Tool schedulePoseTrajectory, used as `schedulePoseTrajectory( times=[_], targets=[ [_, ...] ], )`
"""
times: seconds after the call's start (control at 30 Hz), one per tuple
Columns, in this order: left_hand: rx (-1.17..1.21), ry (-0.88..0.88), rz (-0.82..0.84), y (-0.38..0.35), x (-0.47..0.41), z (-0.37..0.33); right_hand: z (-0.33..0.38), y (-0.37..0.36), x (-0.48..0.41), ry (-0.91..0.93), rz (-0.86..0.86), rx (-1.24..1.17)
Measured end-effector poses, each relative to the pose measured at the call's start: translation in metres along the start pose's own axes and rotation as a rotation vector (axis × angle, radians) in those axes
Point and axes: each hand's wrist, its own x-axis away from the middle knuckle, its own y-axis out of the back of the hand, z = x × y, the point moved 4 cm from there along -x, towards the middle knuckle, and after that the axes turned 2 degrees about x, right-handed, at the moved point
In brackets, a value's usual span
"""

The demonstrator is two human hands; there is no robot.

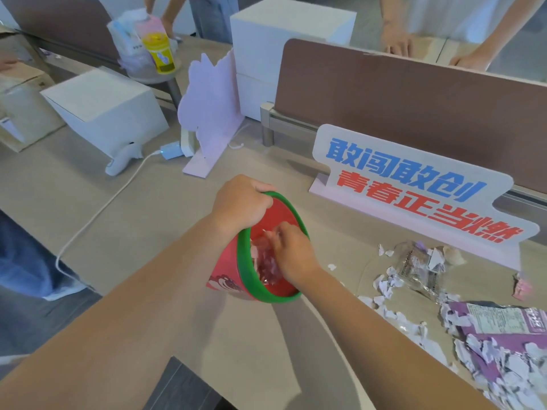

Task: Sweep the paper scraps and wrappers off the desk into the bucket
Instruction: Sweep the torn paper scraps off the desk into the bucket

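A red bucket (225,270) with a green rim is tilted on its side over the desk, its mouth facing right. My left hand (239,202) grips the top of its rim. My right hand (293,255) reaches into the mouth, fingers closed on a crumpled clear wrapper (266,261) that lies partly inside. To the right, torn white paper scraps (387,282) are strewn on the desk, with a clear plastic wrapper (420,267) and a purple snack wrapper (503,321) among them.
A white sign (414,184) with blue and red characters stands behind the scraps, before a brown divider (414,93). A pink cutout stand (210,113), white boxes (106,105), a charger and cable (97,214) lie left. Other people's hands rest beyond the divider.
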Motion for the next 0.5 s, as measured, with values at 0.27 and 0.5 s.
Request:
schedulePoseTrajectory(
  times=[0.27,0.5],
  targets=[
    [0.009,-0.040,-0.005,0.002,0.008,0.004,0.002,-0.012,0.022,0.110,0.014,0.049],
    [-0.154,-0.125,0.088,-0.032,0.017,-0.025,-0.026,0.030,0.044,-0.107,-0.154,0.124]
  ],
)
